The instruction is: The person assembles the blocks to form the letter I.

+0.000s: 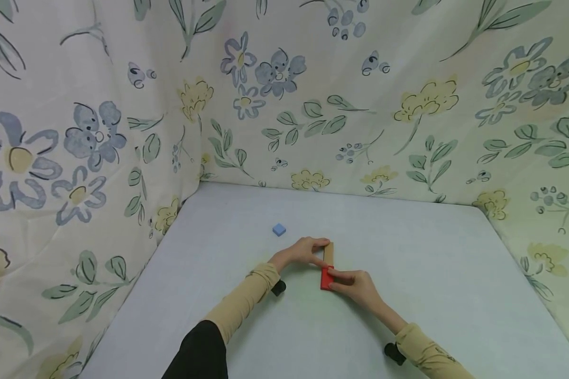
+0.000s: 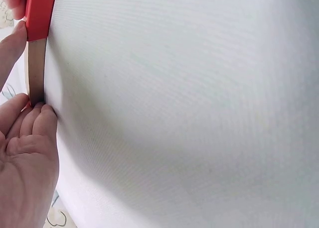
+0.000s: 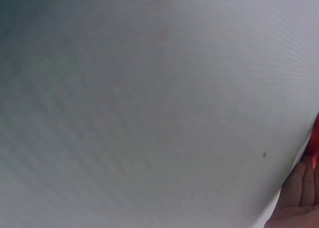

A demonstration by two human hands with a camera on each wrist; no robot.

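Observation:
A flat red block and a narrow wooden strip lie end to end on the white table, the strip on the far side. With its fingers at the strip's far end and its thumb near the red block, my left hand holds the strip lengthwise. My right hand pinches the red block from the right. The left wrist view shows the strip meeting the red block, and a sliver of red by the left fingertips. Only part of the right hand enters the right wrist view.
A small blue block lies farther back, left of the hands. Floral cloth hangs behind the white table and along its sides. Black wrist cameras are strapped under both sleeves.

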